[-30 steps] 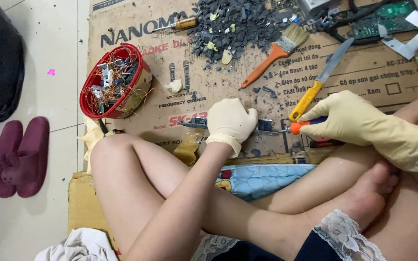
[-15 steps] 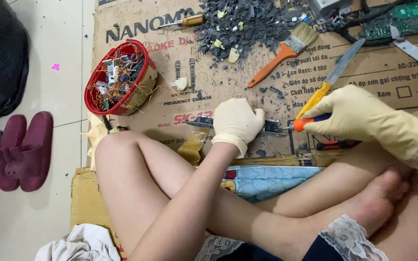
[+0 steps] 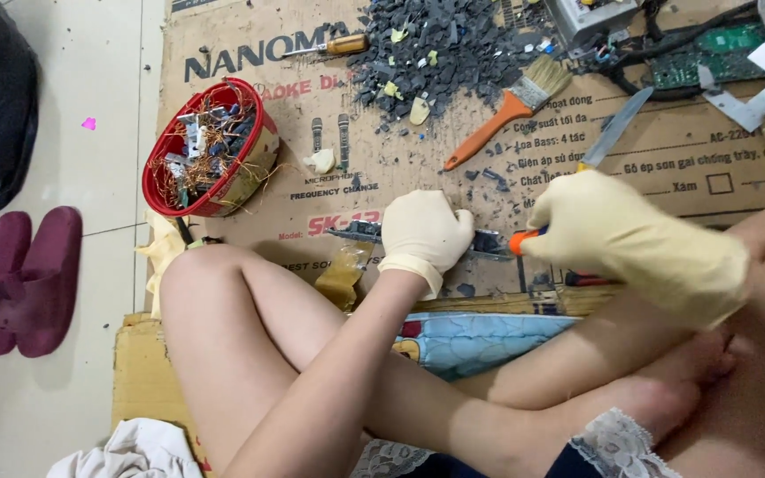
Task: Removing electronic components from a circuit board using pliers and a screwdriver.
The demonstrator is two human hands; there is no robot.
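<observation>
Seen from above, seated cross-legged on flattened cardboard [image 3: 250,190] spread over the floor. Left hand [image 3: 425,235] in a cream rubber glove, pressed flat on a narrow metal strip [image 3: 360,232] lying across the cardboard, fingers curled down over it. Right hand [image 3: 617,232], also gloved, closed around an orange-tipped tool [image 3: 524,241], its tip touching the strip's right end just beside the left hand. Behind the right hand, a knife [image 3: 617,128] with a yellow handle, blade angled up and to the right. Farther back, an orange-handled paintbrush [image 3: 506,111] beside a heap of dark grey broken bits [image 3: 453,53]. To the left, a red bowl [image 3: 210,146] filled with copper wire and small parts. Near the top edge, a screwdriver [image 3: 334,46] with an amber handle. Off the cardboard at far left, maroon slippers [image 3: 19,279] on the tiled floor
</observation>
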